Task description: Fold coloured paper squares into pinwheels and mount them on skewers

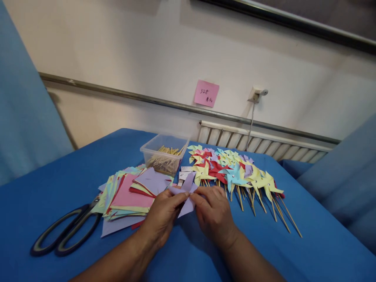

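Observation:
Between my two hands is a purple paper pinwheel [188, 182], its points folded in toward the middle. My left hand [164, 209] pinches it from the left, thumb on top near the centre. From the right, my right hand [216, 211] grips it with thumb and forefinger at the centre. Whether a pin is between those fingers is hidden. Left of my hands lies a stack of coloured paper squares [132, 192] in pink, purple, yellow, red and green. Large dark-handled scissors [73, 225] rest against it, their blades partly under the paper.
A clear plastic box [166, 154] of thin wooden sticks stands behind the paper. Many finished pinwheels on sticks [235, 174] lie in rows at the right. Small white packets [185, 172] sit by the box. Blue cloth covers the table [117, 258]; a radiator [258, 145] stands behind it.

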Demonstrator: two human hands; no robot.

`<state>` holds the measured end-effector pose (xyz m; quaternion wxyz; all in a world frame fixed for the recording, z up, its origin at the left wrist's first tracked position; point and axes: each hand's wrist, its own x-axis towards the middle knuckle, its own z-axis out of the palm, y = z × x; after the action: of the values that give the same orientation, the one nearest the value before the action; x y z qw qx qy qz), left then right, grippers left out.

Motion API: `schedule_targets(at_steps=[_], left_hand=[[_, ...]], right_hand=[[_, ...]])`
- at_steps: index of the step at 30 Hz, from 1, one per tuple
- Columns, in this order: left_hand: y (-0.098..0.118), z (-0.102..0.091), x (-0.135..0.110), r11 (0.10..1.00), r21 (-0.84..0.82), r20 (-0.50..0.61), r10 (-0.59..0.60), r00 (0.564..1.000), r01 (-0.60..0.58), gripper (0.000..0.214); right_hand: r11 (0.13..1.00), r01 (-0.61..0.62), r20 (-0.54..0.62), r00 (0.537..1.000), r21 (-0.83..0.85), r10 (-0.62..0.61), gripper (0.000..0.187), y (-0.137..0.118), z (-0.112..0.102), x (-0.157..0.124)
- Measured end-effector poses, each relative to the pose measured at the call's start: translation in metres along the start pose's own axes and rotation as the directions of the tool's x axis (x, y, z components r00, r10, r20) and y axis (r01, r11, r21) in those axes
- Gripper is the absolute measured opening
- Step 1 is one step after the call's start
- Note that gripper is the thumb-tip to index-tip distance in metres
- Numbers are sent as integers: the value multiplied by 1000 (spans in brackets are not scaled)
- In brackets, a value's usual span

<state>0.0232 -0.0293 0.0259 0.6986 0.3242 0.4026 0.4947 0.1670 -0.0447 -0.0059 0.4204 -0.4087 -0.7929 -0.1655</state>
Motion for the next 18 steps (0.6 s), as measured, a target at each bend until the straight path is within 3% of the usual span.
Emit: schedule_targets(at_steps=[18], left_hand=[[-2,-4,1,998,-44,-5,36,999,-36,14]], right_hand=[[994,-18,30,999,109,14,37,3,-1,-4]])
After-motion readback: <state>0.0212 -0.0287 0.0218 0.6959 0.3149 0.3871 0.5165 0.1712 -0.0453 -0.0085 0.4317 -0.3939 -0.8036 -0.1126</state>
